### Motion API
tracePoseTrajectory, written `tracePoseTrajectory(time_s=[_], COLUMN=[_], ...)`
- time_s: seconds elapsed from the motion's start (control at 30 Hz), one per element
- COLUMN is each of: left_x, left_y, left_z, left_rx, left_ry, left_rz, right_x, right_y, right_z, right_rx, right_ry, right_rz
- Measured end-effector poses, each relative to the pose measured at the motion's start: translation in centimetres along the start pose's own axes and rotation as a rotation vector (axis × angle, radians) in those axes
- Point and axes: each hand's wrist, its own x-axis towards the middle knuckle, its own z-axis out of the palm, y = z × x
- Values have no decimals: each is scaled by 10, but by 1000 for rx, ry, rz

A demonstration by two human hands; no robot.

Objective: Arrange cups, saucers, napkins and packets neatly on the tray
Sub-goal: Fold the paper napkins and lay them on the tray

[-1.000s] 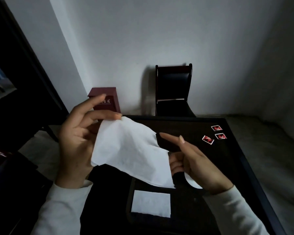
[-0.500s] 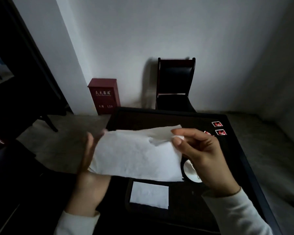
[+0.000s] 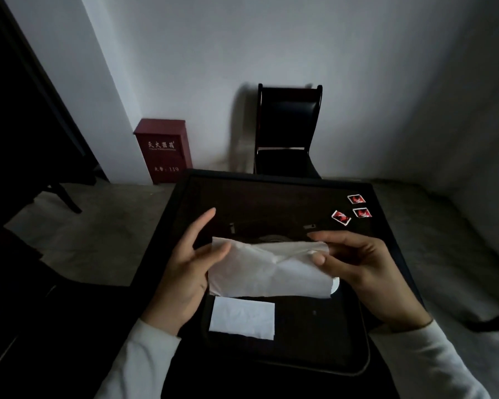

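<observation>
I hold a white napkin (image 3: 271, 272) in the air above the dark tray (image 3: 355, 367). My left hand (image 3: 185, 272) pinches its left edge, and my right hand (image 3: 360, 269) grips its upper right corner, where the top is folded over. A folded white napkin (image 3: 242, 317) lies flat on the tray's left part. A sliver of a white saucer (image 3: 335, 285) peeks out from behind the held napkin. Three red packets (image 3: 353, 210) lie on the table's far right.
The dark table (image 3: 271, 197) has a raised rim. Beyond its far edge stands a black chair (image 3: 287, 131), against the wall. A red box (image 3: 164, 151) stands on the floor at the back left. Dark furniture fills the left side.
The napkin has come lower and nearer the tray, and its top edge is now folded over. Both hands have moved down with it.
</observation>
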Motion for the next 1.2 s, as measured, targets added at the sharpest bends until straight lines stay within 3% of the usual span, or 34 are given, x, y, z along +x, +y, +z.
tracePoseTrajectory(time_s=[0.33,0.5,0.87,1.07,1.2], left_x=[-11,-14,-19,-21,-22], left_y=[11,10,13,16,15], left_z=[-1,-4,-17,-25,-29], left_rx=[215,355,626,764,664], left_ry=[68,124,75,83,16], left_rz=[212,261,391,415,362], right_x=[-1,-1,5,5,4], right_y=[7,12,24,29,33], right_z=[-7,-5,-3,-1,6], right_rx=[28,-28,-195,-172,-79], right_ry=[141,130,90,38,-10], right_rz=[-46,-69,-135,-129,-87])
